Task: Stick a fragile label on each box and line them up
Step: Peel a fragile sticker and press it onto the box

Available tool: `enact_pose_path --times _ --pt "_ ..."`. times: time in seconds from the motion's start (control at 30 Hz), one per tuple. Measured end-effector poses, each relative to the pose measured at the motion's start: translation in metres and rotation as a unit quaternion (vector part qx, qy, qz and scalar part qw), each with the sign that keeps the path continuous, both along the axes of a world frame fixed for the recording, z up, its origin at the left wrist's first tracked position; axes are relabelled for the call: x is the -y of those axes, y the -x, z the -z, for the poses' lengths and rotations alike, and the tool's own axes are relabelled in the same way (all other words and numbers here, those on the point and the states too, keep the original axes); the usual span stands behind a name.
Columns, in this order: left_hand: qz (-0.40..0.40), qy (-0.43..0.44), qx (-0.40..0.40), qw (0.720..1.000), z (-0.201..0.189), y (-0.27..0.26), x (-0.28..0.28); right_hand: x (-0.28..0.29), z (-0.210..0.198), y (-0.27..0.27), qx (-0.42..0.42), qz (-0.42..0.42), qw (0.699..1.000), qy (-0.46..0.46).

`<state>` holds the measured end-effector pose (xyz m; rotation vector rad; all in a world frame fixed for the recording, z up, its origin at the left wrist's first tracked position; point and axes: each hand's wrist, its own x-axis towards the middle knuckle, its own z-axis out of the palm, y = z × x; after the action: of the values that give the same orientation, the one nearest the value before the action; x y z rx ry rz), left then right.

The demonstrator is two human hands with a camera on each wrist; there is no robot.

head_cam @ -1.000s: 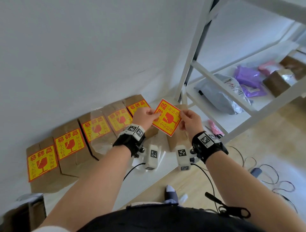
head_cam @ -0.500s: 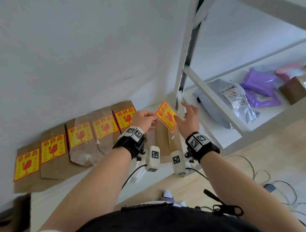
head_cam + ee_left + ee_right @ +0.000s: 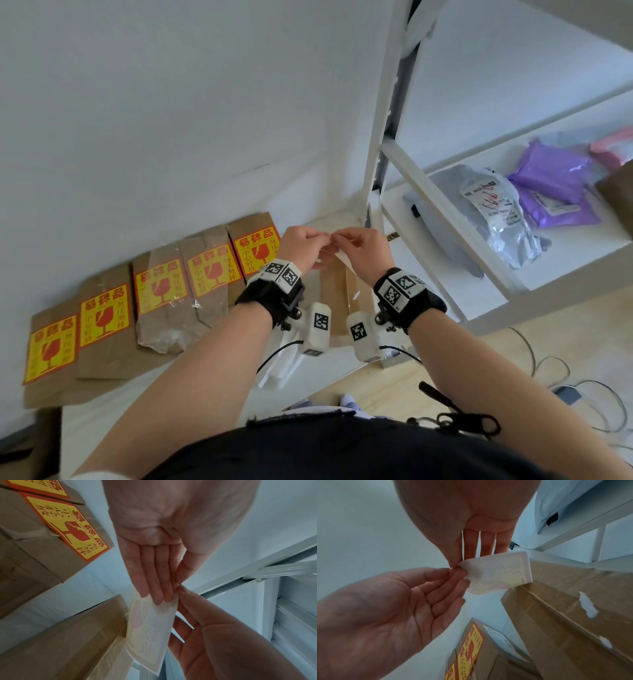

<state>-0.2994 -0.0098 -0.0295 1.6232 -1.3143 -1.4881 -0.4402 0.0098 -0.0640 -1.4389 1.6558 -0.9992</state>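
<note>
Both hands meet over an unlabelled brown box (image 3: 337, 301) at the right end of the row. Between them is a fragile label (image 3: 343, 257), its white back toward the head camera. My left hand (image 3: 320, 240) pinches its corner with the thumb, the fingers lying straight behind the sheet (image 3: 150, 628). My right hand (image 3: 339, 240) pinches the same corner (image 3: 501, 573) between thumb and forefinger. Several boxes with yellow-and-red labels (image 3: 257, 250) stand in a row against the wall to the left. The printed face of the held label is hidden.
A white shelving frame (image 3: 387, 137) rises just right of the hands. Its shelf holds a grey mailer bag (image 3: 493, 219) and purple bags (image 3: 551, 178). Cables (image 3: 548, 370) lie on the wooden floor. The boxes stand on a white surface (image 3: 154, 394).
The label showed its yellow face a second ago and is now turned white side up. Both hands have closed in on one corner, right above the unlabelled box.
</note>
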Motion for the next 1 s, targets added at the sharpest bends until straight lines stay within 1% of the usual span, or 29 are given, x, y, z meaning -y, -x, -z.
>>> enact_pose_path --times 0.17,0.33,0.47,0.6,0.73,0.83,1.0 --pt "0.039 0.014 -0.005 0.999 -0.005 -0.004 0.009 0.002 -0.014 0.000 0.007 0.001 1.000 -0.002" --pt "0.066 0.038 0.022 0.997 -0.007 -0.006 0.015 0.003 -0.018 -0.003 0.011 0.023 1.000 0.000" --pt "0.080 0.043 0.027 0.995 -0.008 -0.007 0.017 0.002 -0.018 -0.006 0.015 0.045 0.999 -0.001" --pt "0.107 0.056 0.056 0.991 -0.006 -0.010 0.020 0.002 -0.018 -0.009 0.016 0.059 0.998 -0.017" --pt "0.136 0.077 0.078 0.985 -0.003 -0.014 0.021 -0.001 -0.016 -0.010 0.017 0.049 0.999 -0.018" --pt "0.158 0.095 0.097 0.978 -0.002 -0.015 0.020 -0.003 -0.016 -0.009 0.001 0.045 0.999 -0.016" --pt "0.164 0.107 0.106 0.975 -0.003 -0.016 0.017 -0.004 -0.018 -0.011 -0.019 0.041 0.999 -0.024"
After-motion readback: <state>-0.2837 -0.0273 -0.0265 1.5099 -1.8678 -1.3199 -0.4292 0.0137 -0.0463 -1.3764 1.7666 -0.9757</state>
